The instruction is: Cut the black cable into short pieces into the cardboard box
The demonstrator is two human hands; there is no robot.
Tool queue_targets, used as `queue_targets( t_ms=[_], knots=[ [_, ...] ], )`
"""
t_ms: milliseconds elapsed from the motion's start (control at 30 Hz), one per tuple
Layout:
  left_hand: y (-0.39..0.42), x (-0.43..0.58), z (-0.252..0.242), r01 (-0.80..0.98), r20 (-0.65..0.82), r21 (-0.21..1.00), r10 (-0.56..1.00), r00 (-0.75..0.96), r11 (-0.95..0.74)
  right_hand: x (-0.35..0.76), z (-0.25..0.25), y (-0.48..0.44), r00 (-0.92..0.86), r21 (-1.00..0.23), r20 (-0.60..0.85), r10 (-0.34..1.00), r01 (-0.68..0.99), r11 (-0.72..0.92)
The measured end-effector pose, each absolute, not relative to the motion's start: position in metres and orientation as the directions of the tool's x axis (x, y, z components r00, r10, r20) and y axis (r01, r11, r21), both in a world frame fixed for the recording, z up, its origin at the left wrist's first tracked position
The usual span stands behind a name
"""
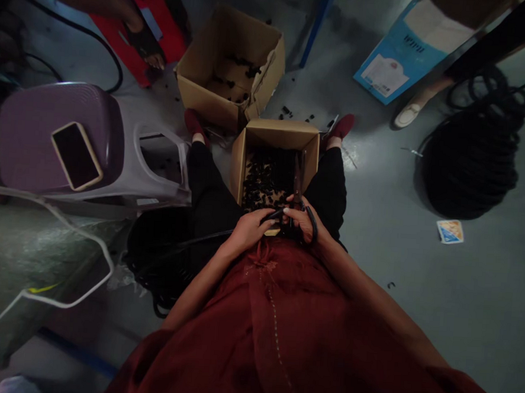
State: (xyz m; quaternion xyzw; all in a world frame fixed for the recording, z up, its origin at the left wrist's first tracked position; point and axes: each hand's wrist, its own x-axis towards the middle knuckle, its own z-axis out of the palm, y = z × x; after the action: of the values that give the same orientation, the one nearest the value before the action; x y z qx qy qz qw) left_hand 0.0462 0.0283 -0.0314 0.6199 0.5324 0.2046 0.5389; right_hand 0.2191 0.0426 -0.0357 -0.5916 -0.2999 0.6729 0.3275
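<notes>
A small cardboard box [238,159] stands between my knees, filled with several short black pieces [266,182]. My left hand [249,228] is closed on a black cord [206,237] that runs off to my left. My right hand [303,220] grips a pair of scissors [298,178] by the black handles, blades pointing away over the box. Both hands meet at the box's near edge.
A larger cardboard box [208,60] with a few black bits stands farther ahead. A purple plastic stool [30,129] with a phone [76,155] on it is at my left. A big coil of black cord [469,159] lies right. Other people's feet [407,113] and a blue carton [398,53] are at the far side.
</notes>
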Motion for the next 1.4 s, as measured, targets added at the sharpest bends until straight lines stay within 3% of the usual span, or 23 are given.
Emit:
queue_targets(
  t_ms=[200,367,500,633,800,1400],
  knots=[
    [0.024,0.048,-0.031,0.51,-0.31,0.856,0.872,0.38,0.082,0.23,-0.046,0.04,-0.021,-0.781,-0.615,0.788,-0.121,-0.613],
    [0.03,0.049,-0.038,0.385,-0.331,0.894,0.917,0.221,0.23,0.236,-0.048,0.038,-0.02,-0.814,-0.574,0.819,-0.092,-0.573],
    [0.037,0.041,-0.042,0.238,-0.397,0.898,0.914,0.076,0.37,0.25,-0.036,0.035,-0.11,-0.846,-0.529,0.841,0.141,-0.514],
    [0.043,0.034,-0.045,0.142,-0.413,0.902,0.911,0.013,0.407,0.266,-0.027,0.025,-0.209,-0.774,-0.57,0.795,0.461,-0.434],
    [0.044,0.035,-0.046,0.091,-0.42,0.903,0.907,-0.008,0.419,0.27,-0.026,0.011,-0.286,-0.724,-0.552,0.784,0.631,-0.279],
    [0.041,0.04,-0.046,-0.014,-0.457,0.889,0.889,0.025,0.458,0.261,-0.03,0.015,-0.395,-0.73,-0.537,0.746,0.66,-0.176]
  ],
)
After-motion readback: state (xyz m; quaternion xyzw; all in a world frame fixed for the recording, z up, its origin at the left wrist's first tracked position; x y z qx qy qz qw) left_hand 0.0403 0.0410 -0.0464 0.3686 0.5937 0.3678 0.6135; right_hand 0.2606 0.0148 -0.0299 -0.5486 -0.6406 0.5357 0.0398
